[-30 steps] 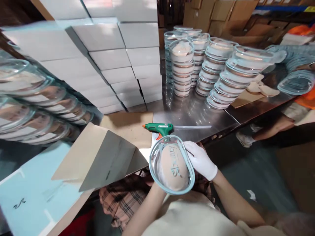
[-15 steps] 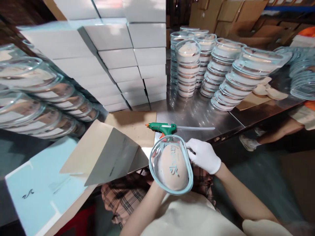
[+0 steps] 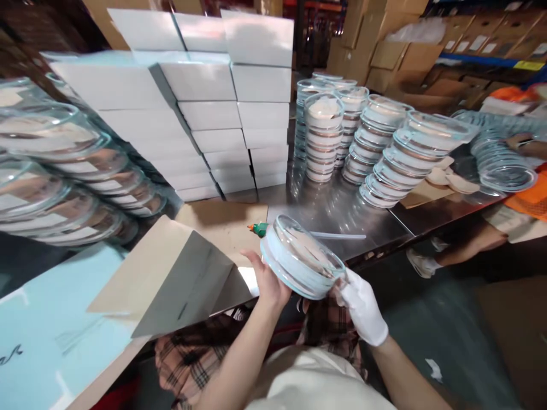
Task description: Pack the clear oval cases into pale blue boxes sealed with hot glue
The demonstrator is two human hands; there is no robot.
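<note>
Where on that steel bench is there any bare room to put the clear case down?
One bare strip of steel table lies between the glue gun and the stacked clear cases. The brown cardboard before the white boxes is also free. Behind and at left it is crowded.

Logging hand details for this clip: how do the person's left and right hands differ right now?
The left hand is bare; the right hand wears a white glove. The left grips the near-left rim of the clear, pale-blue-rimmed oval plastic case; the right supports its lower right edge from beneath. Both hold that one tilted case above the steel table edge.
</note>
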